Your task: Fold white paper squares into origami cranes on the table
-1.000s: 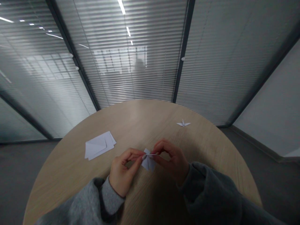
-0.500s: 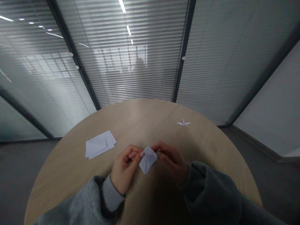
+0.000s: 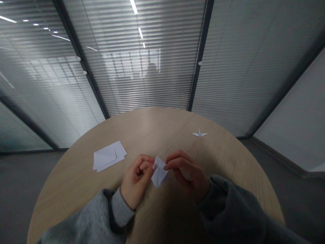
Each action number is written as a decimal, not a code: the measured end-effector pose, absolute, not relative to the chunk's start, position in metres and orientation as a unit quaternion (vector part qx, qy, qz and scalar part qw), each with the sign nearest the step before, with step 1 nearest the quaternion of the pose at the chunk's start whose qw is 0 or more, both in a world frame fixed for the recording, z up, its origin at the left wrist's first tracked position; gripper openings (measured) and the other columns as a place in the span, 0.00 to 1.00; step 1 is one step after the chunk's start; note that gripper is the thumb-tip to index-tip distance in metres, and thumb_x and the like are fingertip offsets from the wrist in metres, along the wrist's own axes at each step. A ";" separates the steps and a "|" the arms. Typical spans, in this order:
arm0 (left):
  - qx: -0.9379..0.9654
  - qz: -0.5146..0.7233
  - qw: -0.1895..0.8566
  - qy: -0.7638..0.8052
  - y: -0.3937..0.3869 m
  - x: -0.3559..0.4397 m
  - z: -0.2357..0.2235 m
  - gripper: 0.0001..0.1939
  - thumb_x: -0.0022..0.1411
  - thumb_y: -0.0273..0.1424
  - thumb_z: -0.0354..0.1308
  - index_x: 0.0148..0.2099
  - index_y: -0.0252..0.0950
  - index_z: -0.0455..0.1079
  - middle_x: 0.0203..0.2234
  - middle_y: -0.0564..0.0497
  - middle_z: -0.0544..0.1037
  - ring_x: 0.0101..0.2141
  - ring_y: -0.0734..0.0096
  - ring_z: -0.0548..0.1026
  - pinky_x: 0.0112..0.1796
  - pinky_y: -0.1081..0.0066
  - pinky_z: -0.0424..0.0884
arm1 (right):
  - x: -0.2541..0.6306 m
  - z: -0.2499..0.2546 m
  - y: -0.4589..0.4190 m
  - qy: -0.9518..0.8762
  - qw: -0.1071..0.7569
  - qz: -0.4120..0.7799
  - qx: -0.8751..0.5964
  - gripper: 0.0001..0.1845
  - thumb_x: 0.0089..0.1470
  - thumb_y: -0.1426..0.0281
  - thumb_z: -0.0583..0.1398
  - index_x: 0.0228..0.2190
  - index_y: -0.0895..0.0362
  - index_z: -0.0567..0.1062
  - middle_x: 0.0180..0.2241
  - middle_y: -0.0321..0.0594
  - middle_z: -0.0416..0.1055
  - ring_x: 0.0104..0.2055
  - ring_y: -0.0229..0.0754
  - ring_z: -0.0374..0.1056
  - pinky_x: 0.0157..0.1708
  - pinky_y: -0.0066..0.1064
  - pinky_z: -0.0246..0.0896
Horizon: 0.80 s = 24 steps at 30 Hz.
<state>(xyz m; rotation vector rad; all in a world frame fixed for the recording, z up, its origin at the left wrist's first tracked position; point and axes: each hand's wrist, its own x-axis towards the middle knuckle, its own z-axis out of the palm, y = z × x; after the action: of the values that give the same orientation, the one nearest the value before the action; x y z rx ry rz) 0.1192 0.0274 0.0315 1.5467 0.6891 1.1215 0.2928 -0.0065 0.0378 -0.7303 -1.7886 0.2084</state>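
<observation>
A small white folded paper piece, kite-shaped with a centre crease, hangs just above the round wooden table. My left hand pinches its left upper edge with thumb and forefinger. My right hand pinches its right upper edge, fingers curled. Both hands are closed on the paper and meet at the middle of the table's near half. Grey sleeves cover both wrists.
A small stack of white paper sheets lies on the table to the left. A finished white paper crane sits at the far right of the table. Glass walls with blinds stand behind the table.
The paper has been turned from edge-on to face up, showing its kite shape. My right fingers have shifted from its top to its right edge. Hands stayed in place.
</observation>
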 end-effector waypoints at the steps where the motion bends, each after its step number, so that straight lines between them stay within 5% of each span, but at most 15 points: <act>1: 0.654 0.467 0.522 0.286 0.027 0.119 0.032 0.11 0.60 0.37 0.59 0.36 0.35 0.66 0.22 0.55 0.74 0.24 0.76 0.70 0.27 0.77 0.64 | 0.294 0.038 -0.005 -0.775 0.547 0.071 -0.309 0.11 0.56 0.78 0.51 0.33 0.55 0.71 0.33 0.41 0.68 0.33 0.39 0.66 0.32 0.30 0.63; 5: 0.656 0.468 0.520 0.285 0.026 0.119 0.034 0.10 0.60 0.36 0.59 0.40 0.36 0.66 0.24 0.55 0.74 0.27 0.76 0.71 0.29 0.78 0.66 | 0.298 0.034 0.001 -0.813 0.489 0.010 -0.316 0.07 0.56 0.77 0.54 0.33 0.55 0.70 0.32 0.40 0.71 0.33 0.40 0.65 0.33 0.31 0.62; 9: 0.597 0.477 0.575 0.291 0.026 0.122 0.035 0.20 0.55 0.38 0.64 0.46 0.37 0.62 0.23 0.56 0.75 0.24 0.76 0.71 0.26 0.78 0.67 | 0.302 0.033 0.003 -0.822 0.465 -0.055 -0.324 0.06 0.59 0.75 0.54 0.34 0.57 0.70 0.29 0.40 0.72 0.31 0.40 0.64 0.32 0.29 0.62; 15: 0.525 0.415 0.659 0.344 0.027 0.126 0.036 0.26 0.43 0.47 0.68 0.35 0.35 0.64 0.21 0.55 0.75 0.22 0.75 0.70 0.23 0.76 0.71 | 0.303 0.037 -0.001 -0.824 0.421 -0.169 -0.339 0.08 0.61 0.73 0.53 0.32 0.59 0.72 0.26 0.40 0.73 0.29 0.40 0.63 0.31 0.29 0.61; 24: 0.570 0.324 0.678 0.333 0.026 0.124 0.039 0.27 0.45 0.50 0.65 0.38 0.31 0.72 0.21 0.47 0.79 0.22 0.72 0.74 0.23 0.77 0.68 | 0.300 0.042 -0.003 -0.830 0.361 -0.242 -0.350 0.12 0.62 0.75 0.51 0.30 0.60 0.73 0.25 0.41 0.71 0.28 0.40 0.62 0.29 0.30 0.59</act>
<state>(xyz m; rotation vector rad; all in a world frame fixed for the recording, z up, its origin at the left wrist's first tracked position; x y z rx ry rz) 0.1240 0.0259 0.0389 1.2803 0.7484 0.7288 0.3001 -0.0034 0.0416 -0.9009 -2.1386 -0.6239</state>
